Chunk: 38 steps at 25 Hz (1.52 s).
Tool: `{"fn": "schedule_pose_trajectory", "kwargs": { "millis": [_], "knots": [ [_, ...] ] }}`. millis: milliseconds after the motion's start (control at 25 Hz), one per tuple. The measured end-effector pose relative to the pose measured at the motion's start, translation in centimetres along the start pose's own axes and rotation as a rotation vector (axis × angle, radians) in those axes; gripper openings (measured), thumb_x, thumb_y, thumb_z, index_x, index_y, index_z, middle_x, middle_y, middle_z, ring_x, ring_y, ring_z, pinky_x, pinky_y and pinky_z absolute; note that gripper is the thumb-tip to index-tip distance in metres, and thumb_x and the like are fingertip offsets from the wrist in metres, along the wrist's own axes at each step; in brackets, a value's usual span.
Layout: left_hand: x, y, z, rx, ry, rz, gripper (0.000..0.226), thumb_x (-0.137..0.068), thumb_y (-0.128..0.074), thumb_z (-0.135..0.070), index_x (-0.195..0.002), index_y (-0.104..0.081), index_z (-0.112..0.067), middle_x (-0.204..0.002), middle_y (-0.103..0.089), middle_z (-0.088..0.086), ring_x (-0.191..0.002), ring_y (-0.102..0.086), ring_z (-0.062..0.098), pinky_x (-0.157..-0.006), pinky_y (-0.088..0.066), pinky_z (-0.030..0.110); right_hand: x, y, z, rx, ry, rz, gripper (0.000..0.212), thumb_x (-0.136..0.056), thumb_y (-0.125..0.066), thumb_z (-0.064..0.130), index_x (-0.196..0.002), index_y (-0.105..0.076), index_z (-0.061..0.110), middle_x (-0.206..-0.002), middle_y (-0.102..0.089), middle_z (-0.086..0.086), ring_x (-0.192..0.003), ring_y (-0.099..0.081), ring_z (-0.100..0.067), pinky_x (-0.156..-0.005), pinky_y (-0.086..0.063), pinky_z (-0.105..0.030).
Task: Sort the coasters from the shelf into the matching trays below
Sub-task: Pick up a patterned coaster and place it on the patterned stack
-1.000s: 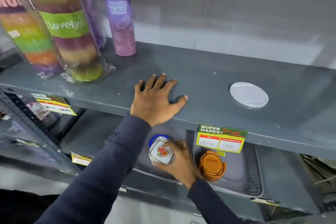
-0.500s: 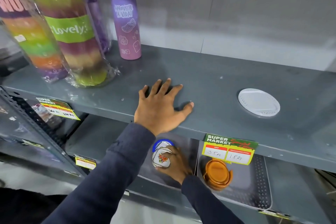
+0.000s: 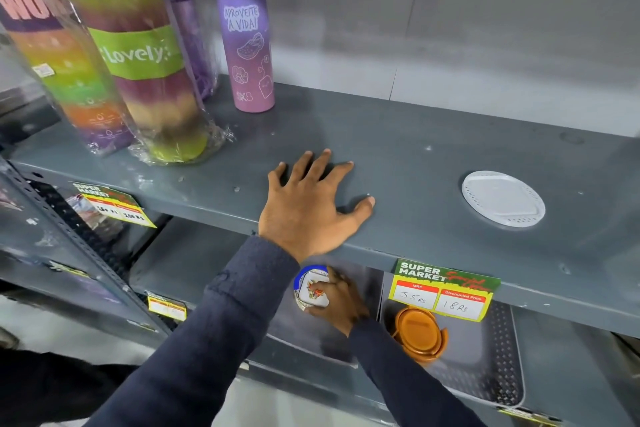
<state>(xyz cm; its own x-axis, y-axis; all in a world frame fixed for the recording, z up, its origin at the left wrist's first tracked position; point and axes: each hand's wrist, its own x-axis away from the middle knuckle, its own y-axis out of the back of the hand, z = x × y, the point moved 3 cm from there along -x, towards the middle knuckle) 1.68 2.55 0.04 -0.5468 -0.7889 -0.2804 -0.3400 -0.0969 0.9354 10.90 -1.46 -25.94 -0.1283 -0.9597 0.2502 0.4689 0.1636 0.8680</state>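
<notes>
A round white coaster (image 3: 503, 198) lies on the grey upper shelf (image 3: 415, 156), right of my left hand (image 3: 308, 208), which rests flat with fingers spread on the shelf's front edge. On the shelf below, my right hand (image 3: 341, 302) grips a white floral coaster (image 3: 311, 291) over a blue one (image 3: 302, 274), inside the left grey tray (image 3: 304, 340). A stack of orange coasters (image 3: 417, 334) sits in the right perforated tray (image 3: 491, 367).
A purple-pink water bottle (image 3: 247, 42) and wrapped stacks of coloured cups (image 3: 138, 55) stand at the upper shelf's back left. A green and yellow price tag (image 3: 443, 289) hangs from the shelf edge above the trays. Another tag (image 3: 112, 204) hangs at left.
My right hand has pushed the floral coaster further back and down into the left tray, onto the blue one. The left hand stays put; the view has shifted slightly.
</notes>
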Motion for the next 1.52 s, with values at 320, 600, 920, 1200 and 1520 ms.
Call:
{"fn": "schedule_pose_trajectory", "kwargs": {
  "millis": [320, 600, 920, 1200, 1520],
  "knots": [
    [0.0, 0.1, 0.0, -0.008, 0.008, 0.012, 0.079, -0.079, -0.026, -0.082, -0.148, -0.036, -0.044, -0.164, -0.025, -0.008, -0.152, -0.015, 0.018, -0.118, -0.011, 0.051, 0.0, 0.9, 0.8, 0.139, 0.007, 0.049, 0.058, -0.093, -0.066, 0.051, -0.147, -0.054, 0.032, -0.157, -0.035, -0.008, -0.140, -0.041, -0.033, -0.119, -0.028, -0.039],
    [0.1, 0.5, -0.1, -0.015, -0.001, 0.038, 0.077, -0.082, -0.027, -0.081, -0.149, -0.035, -0.043, -0.165, -0.024, -0.008, -0.152, -0.015, 0.018, -0.119, -0.011, 0.051, 3.9, 3.8, 2.4, 0.036, 0.036, -0.064, 0.064, -0.097, -0.058, 0.057, -0.155, -0.042, 0.035, -0.172, -0.019, -0.005, -0.157, -0.025, -0.023, -0.126, -0.024, -0.038],
    [0.0, 0.2, -0.2, -0.063, -0.011, 0.121, 0.076, -0.086, -0.020, -0.079, -0.154, -0.022, -0.044, -0.168, -0.012, -0.008, -0.153, -0.005, 0.017, -0.120, -0.006, 0.049, 18.8, 13.8, 8.6, -0.505, 0.420, -0.673, 0.055, -0.090, -0.064, 0.064, -0.135, -0.064, 0.034, -0.131, -0.067, 0.025, -0.119, -0.063, 0.007, -0.101, -0.051, -0.016],
    [0.1, 0.0, -0.1, -0.054, 0.006, 0.098, 0.090, -0.072, -0.008, -0.085, -0.153, -0.021, -0.047, -0.167, -0.012, -0.013, -0.153, -0.007, 0.014, -0.121, -0.006, 0.046, 21.3, 26.3, 7.2, -0.346, 0.470, -1.118, 0.068, -0.091, -0.073, 0.048, -0.151, -0.048, 0.028, -0.160, -0.048, 0.004, -0.143, -0.050, -0.006, -0.114, -0.047, -0.031],
    [-0.4, -0.8, 0.6, -0.045, 0.003, 0.061, 0.090, -0.072, -0.006, -0.090, -0.151, -0.023, -0.049, -0.166, -0.015, -0.016, -0.153, -0.009, 0.011, -0.120, -0.008, 0.045, 15.9, 29.7, -1.7, -0.175, -0.301, -0.777, 0.129, -0.068, -0.083, 0.068, -0.161, -0.001, 0.033, -0.169, -0.024, -0.009, -0.151, -0.032, -0.035, -0.120, -0.025, -0.054]
  ]
}}
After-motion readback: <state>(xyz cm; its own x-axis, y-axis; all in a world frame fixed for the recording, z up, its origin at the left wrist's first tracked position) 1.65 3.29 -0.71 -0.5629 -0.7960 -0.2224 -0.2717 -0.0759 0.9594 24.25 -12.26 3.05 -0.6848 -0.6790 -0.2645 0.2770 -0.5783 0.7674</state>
